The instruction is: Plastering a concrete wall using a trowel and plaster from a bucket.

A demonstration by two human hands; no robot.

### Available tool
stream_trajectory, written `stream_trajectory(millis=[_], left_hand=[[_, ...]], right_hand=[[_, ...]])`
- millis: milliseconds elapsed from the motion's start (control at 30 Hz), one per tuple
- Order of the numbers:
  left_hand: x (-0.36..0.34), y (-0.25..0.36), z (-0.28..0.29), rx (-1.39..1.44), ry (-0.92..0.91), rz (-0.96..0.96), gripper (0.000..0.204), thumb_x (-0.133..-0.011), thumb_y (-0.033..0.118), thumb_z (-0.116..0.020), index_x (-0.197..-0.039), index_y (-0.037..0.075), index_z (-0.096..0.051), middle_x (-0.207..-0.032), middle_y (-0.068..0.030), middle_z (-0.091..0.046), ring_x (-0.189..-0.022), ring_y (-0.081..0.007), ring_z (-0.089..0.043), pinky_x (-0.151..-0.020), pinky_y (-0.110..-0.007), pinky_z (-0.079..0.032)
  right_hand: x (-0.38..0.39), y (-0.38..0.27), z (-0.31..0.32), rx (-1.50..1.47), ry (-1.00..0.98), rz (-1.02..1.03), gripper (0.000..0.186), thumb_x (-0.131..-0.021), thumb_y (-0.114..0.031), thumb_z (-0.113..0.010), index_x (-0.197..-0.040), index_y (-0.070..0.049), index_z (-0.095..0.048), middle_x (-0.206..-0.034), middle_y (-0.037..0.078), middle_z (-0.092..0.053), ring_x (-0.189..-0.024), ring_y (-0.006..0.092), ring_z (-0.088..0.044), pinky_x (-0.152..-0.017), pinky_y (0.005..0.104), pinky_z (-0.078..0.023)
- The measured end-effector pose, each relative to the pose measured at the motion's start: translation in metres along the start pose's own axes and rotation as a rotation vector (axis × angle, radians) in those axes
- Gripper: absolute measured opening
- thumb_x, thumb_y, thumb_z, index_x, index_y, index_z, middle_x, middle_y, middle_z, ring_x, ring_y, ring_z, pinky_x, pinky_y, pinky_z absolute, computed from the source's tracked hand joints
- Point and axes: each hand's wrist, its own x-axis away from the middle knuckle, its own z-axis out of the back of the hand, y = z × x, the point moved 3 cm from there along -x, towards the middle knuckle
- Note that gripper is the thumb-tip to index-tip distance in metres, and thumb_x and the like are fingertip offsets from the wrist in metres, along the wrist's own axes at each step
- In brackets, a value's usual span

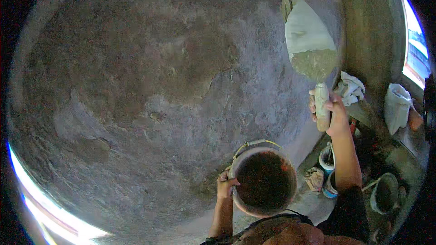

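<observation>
My right hand (337,114) is wrapped round the pale handle of a trowel (307,34), held up at the right in front of the wall. Wet grey-green mortar (315,62) coats the blade near the handle; the rest of the blade looks pale. At chest height my left hand (226,184) grips the rim of a round bucket (290,168), thumb over the edge. A wire handle (255,142) stands up on the bucket's far side. Its inside is dark, and I cannot make out the contents.
A large rough grey wall (150,81) fills most of the view. Low on the right are a white sack (398,109), a crumpled white bag (351,88), a small bucket (327,158) and a larger bucket (385,193). Bright openings show at far right and lower left.
</observation>
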Motion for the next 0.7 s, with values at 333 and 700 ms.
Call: stream_trajectory(millis=[333,700], left_hand=[[-0.010,-0.009,0.008,0.007,-0.055,-0.077,0.047,-0.055,-0.013,-0.053,-0.100,-0.005,-0.061,-0.087,-0.0082,-0.065,-0.073,-0.0167,-0.061,-0.061,-0.028,-0.048],[-0.026,-0.031,0.021,0.036,-0.001,0.047,0.047,-0.054,-0.013,-0.053,-0.100,-0.005,-0.061,-0.084,-0.0102,-0.065,-0.070,-0.0186,-0.061,-0.059,-0.028,-0.049]], right_hand=[[0.012,0.011,0.017,-0.236,-0.012,-0.046,0.053,-0.068,-0.030,-0.060,-0.108,0.005,-0.054,-0.080,0.010,-0.054,-0.069,0.0183,-0.053,-0.044,0.0290,-0.044],[0.007,0.025,0.050,-0.100,0.134,-0.097,0.044,-0.074,-0.025,-0.060,-0.109,0.001,-0.051,-0.074,0.009,-0.053,-0.055,0.0170,-0.050,-0.046,0.0280,-0.040]])
